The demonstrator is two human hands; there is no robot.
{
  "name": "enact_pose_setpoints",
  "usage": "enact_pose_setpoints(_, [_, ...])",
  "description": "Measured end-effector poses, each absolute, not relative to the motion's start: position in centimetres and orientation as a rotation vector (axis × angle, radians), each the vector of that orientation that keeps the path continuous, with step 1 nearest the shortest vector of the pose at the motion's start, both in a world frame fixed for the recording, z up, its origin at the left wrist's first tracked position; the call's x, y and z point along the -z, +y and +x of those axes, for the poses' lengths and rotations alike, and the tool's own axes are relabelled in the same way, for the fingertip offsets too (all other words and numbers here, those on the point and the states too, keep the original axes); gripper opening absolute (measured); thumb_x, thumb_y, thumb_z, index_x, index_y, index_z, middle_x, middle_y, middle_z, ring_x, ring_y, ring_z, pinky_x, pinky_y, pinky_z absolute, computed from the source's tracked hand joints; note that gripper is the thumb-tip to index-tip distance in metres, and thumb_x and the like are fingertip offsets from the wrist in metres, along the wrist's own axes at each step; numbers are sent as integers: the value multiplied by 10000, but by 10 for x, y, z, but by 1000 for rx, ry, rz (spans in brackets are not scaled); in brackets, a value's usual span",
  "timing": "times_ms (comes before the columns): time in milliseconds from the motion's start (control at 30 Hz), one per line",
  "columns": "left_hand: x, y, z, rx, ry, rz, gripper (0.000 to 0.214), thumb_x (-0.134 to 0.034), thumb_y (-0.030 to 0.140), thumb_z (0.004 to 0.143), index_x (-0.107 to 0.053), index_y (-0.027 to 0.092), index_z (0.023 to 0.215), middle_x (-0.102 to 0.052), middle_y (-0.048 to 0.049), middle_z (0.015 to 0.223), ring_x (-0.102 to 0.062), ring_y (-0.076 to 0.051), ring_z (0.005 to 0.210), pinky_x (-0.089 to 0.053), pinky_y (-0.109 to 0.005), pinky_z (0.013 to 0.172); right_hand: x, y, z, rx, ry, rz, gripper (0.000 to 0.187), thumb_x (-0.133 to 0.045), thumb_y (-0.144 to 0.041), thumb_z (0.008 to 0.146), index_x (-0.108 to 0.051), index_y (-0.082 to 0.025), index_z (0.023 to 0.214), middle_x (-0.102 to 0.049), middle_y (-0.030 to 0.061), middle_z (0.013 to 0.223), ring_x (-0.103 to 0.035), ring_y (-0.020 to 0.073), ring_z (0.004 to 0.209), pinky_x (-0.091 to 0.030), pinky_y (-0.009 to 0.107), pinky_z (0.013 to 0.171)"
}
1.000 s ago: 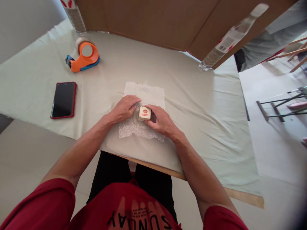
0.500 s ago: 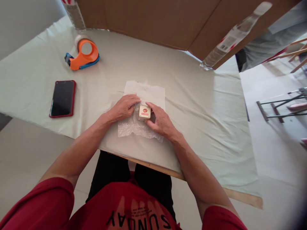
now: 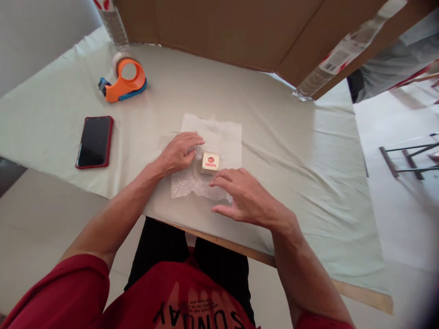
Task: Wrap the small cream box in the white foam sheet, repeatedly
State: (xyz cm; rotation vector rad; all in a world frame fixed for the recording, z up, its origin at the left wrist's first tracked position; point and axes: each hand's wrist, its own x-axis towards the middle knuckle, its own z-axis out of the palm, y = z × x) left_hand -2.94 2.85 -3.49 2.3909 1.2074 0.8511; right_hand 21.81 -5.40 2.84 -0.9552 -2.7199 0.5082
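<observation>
A small cream box (image 3: 210, 163) with a red mark stands on a sheet of bubble wrap (image 3: 188, 183), in front of me on the table. The sheet's far part looks white and flat, its near edge crumpled. My left hand (image 3: 179, 153) rests on the left side of the wrap, fingers stretched out and thumb apart, just left of the box without holding it. Close to the box's near right corner, my right hand (image 3: 245, 195) hovers over the wrap's near right edge. Its thumb and fingers are spread, with nothing between them.
An orange and blue tape dispenser (image 3: 126, 81) lies at the back left. Nearer sits a phone (image 3: 94, 141) in a red case. A large cardboard box (image 3: 219, 32) with clear tape along its edges stands at the back. Folding metal legs (image 3: 409, 160) show on the right.
My right hand has let go of the small box and drawn back toward me and to the right, its fingers opening. The left hand stays about where it was.
</observation>
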Motion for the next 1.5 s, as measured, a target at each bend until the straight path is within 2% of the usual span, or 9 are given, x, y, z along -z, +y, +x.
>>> enact_pose_setpoints(133, [23,23,-29,-970,1223,2294,370,-526,186,821,-723,202,1134,-755,-70,1203,-639,-242,1240,-465,-434,1117,-12,-61,207,-301,-2829,-1066,58,-653,-159,845,-660,-193,891,-699,104,976,-604,242,842,-414,385,759])
enact_pose_setpoints(267, [9,15,-28,-998,1075,2129,290,-591,315,856,-731,198,1081,-747,-97,1198,-662,-245,1190,-477,-413,1088,-3,-58,204,-237,-2602,-1100,157,-534,-136,909,-652,-206,833,-690,77,907,-589,219,826,-395,368,737])
enact_pose_setpoints(433, [-4,9,-30,-835,885,1972,338,-618,515,875,-723,194,872,-736,-109,1193,-675,-265,1138,-498,-410,1028,-3,-47,205,-222,-2277,-1214,84,-569,-172,902,-633,-216,871,-706,94,1014,-634,251,922,-456,394,794])
enact_pose_setpoints(533, [-4,9,-31,-752,884,2039,377,-689,576,811,-704,201,836,-712,-101,1241,-663,-279,1147,-486,-430,1035,-7,-39,203,-272,-2236,-1238,91,-554,-202,921,-623,-227,867,-699,108,1138,-645,268,1003,-474,426,858])
enact_pose_setpoints(633, [-1,10,-29,-724,918,2122,362,-759,548,752,-683,203,833,-702,-106,1265,-657,-284,1162,-482,-430,1038,-12,-28,202,-398,-2246,-1232,99,-542,-233,937,-614,-222,872,-679,126,1227,-639,276,1088,-477,434,909])
enact_pose_setpoints(700, [1,9,-26,-730,935,2141,304,-752,486,770,-664,198,806,-711,-111,1244,-665,-273,1148,-500,-400,1001,-12,-19,203,-533,-2248,-1204,102,-539,-256,945,-605,-221,874,-678,122,1232,-641,263,1099,-482,419,919])
enact_pose_setpoints(900, [2,5,-17,-771,1018,2042,209,-643,340,850,-624,185,711,-753,-81,1130,-698,-217,1017,-523,-314,876,0,-1,204,-798,-2123,-1195,155,-564,-347,938,-605,-230,845,-726,68,1083,-665,219,972,-502,341,830])
enact_pose_setpoints(1267, [6,4,-16,-818,1030,1895,231,-633,312,847,-597,178,663,-758,-83,1086,-692,-221,1053,-512,-287,802,12,-5,201,-809,-1976,-1159,246,-606,-440,935,-615,-228,809,-735,57,989,-683,203,962,-510,337,875])
enact_pose_setpoints(1500, [7,4,-14,-836,1055,1853,289,-649,357,848,-574,174,637,-765,-78,1028,-696,-184,915,-500,-276,761,13,-6,199,-794,-1954,-1197,257,-613,-462,926,-618,-229,818,-739,48,929,-681,203,901,-511,333,836])
